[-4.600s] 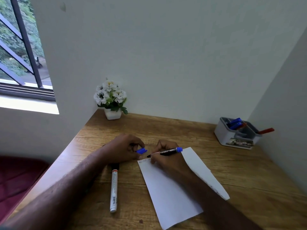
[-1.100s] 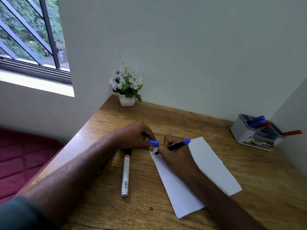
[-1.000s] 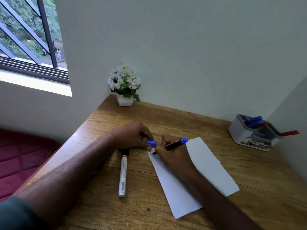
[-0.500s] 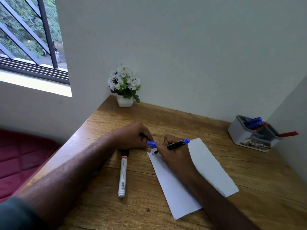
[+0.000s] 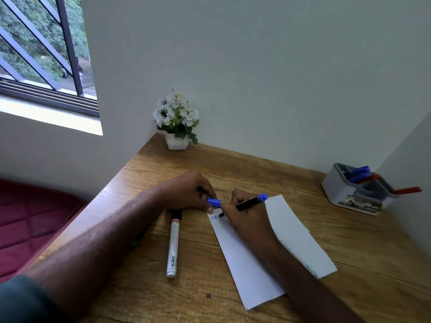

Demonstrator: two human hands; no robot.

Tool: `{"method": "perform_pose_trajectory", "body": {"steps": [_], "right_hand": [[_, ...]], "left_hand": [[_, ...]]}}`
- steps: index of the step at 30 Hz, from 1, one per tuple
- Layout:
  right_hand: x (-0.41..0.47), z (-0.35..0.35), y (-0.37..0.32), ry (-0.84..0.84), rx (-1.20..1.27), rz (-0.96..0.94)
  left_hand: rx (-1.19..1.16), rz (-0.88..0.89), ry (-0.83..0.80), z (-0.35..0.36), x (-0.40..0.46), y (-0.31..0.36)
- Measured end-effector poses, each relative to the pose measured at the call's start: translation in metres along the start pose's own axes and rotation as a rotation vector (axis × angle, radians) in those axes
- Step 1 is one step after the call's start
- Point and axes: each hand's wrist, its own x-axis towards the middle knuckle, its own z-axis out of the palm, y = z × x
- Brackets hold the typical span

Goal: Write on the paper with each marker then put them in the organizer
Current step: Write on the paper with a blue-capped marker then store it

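Marker, slim black barrel with blue end, pinched in right hand, tip down on smooth white paper lying flat on wood-grain counter. Blue cap pinched in left hand. White cylindrical marker beside. Grey boxy organizer far right.

Dark teal sleeve, bare forearms

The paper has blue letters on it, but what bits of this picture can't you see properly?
- Head view: writing on the paper is too small; the right hand covers part.
- The white marker has its top under the left hand.
- The organizer label is blurred.
- A green thing hides behind the left forearm.
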Motion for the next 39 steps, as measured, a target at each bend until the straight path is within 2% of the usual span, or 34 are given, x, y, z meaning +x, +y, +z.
{"method": "perform_pose_trajectory", "body": {"steps": [39], "right_hand": [[0.0008, -0.0019, -0.0006, 0.025, -0.037, 0.038]], "left_hand": [[-0.007, -0.005, -0.004, -0.0008, -0.0003, 0.001]]}}
